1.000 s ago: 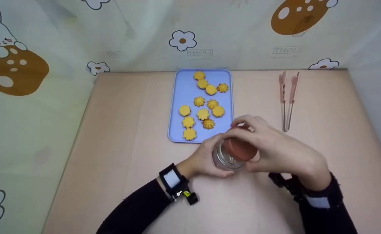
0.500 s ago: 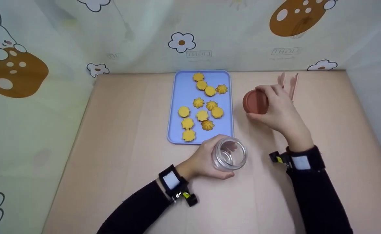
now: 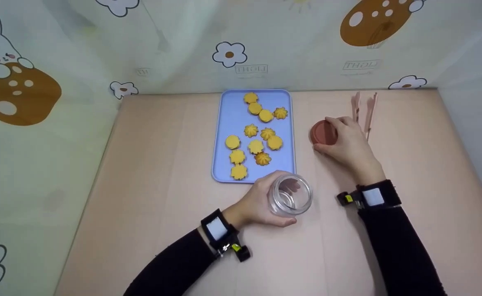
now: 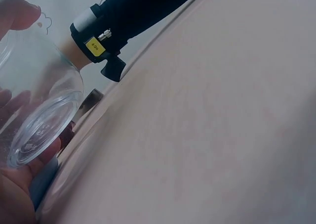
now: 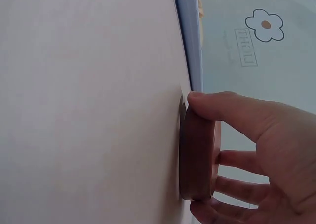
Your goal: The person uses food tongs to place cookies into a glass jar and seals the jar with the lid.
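In the head view my left hand [image 3: 261,201] grips a clear glass jar [image 3: 291,195] by its side, its open mouth facing up, with nothing inside. The left wrist view shows the jar's thick round base held a little above the tabletop. To the right of the tray, my right hand [image 3: 349,144] holds a reddish-brown round lid [image 3: 324,133] by its edge. Seen from the right wrist, the thumb and fingers span the lid [image 5: 197,155], which lies flat right at the table surface.
A blue tray [image 3: 220,119] carries several yellow flower-shaped cookies [image 3: 255,146], just beyond the jar. Pink-tipped tongs [image 3: 371,109] lie behind my right hand, partly hidden by it. A patterned curtain [image 3: 175,45] rises along the table's far edge.
The lid has come off the jar and moved with my right hand to the table right of the tray, lowering in the last half second. My left hand keeps the jar in place.
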Available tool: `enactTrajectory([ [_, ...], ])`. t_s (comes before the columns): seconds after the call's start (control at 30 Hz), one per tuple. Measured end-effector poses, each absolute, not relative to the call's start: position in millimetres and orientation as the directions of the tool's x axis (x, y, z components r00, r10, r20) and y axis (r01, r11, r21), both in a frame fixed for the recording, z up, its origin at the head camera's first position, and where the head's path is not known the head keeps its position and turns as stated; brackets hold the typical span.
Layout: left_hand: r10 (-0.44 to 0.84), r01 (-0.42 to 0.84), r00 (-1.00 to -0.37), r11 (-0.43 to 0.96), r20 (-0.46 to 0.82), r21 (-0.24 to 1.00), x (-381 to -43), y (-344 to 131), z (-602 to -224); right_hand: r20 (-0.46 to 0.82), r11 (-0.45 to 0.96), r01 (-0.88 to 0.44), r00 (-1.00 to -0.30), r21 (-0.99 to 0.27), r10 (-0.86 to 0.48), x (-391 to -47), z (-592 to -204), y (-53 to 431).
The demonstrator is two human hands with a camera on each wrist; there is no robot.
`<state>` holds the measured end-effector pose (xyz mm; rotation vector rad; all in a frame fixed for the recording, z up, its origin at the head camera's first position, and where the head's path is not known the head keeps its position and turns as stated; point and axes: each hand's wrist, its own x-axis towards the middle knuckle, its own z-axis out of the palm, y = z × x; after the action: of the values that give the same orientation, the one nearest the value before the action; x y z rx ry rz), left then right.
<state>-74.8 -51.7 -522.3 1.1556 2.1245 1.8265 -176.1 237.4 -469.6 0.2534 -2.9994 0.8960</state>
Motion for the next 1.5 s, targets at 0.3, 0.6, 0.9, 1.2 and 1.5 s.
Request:
enactTrajectory([
  [0.3,0.595,0.456,-0.706,-0.032,0.384,0.889,-74.8,-53.0,-522.5,-0.007,0.828,-0.159,-0.981,-0.538,-0.193,-177.2,-470.7,239.0],
  [0.6,0.605,0.48,-0.692,-0.022,0.394,0.877,-76.1,-51.4,-522.5,-0.012,0.817,-0.173,-0.977,-0.55,-0.215,-178.9,-459.7,246.2],
  [0.9,0.603,0.501,-0.685,-0.02,0.41,0.865,-76.1,-51.1,-522.9,0.012,0.811,0.013,-1.0,-0.585,0.025,-181.2,-443.2,279.2],
  [1.2,0.601,0.472,-0.695,-0.033,0.395,0.881,-76.3,-51.9,-522.6,-0.125,0.799,0.246,-0.969,-0.549,0.213,-180.3,-451.8,296.0],
  [1.5,0.61,0.453,-0.699,-0.029,0.374,0.891,-75.5,-51.4,-521.8,-0.162,0.82,0.292,-0.956,-0.493,0.244,-183.1,-463.2,296.1],
])
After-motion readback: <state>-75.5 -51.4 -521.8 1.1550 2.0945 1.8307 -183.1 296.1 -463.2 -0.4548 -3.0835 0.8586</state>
